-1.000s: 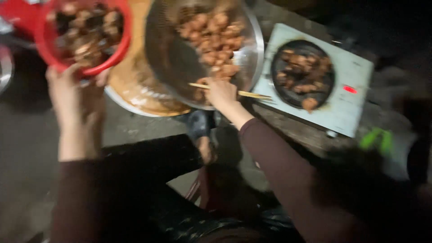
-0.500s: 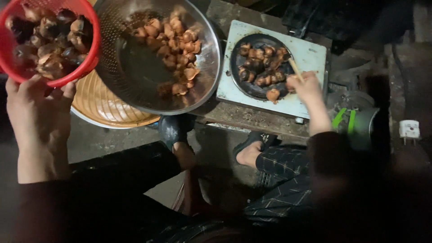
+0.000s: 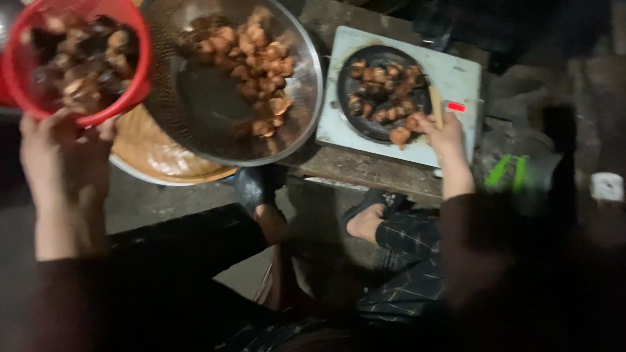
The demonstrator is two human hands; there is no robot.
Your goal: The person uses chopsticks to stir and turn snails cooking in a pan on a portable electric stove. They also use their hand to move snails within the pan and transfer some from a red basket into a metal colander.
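The left hand (image 3: 62,153) grips the red basket (image 3: 75,58) of dark pieces from below, holding it raised just left of the metal bowl (image 3: 228,85). The right hand (image 3: 443,133) clasps chopsticks (image 3: 435,104) over the dark pan (image 3: 385,91) on the white cooker (image 3: 404,98), right of the bowl, positioned to reach the browned pieces.

One head-worn camera looks steeply down, close over the surface (image 3: 365,166), facing twelve o'clock; knees at six.
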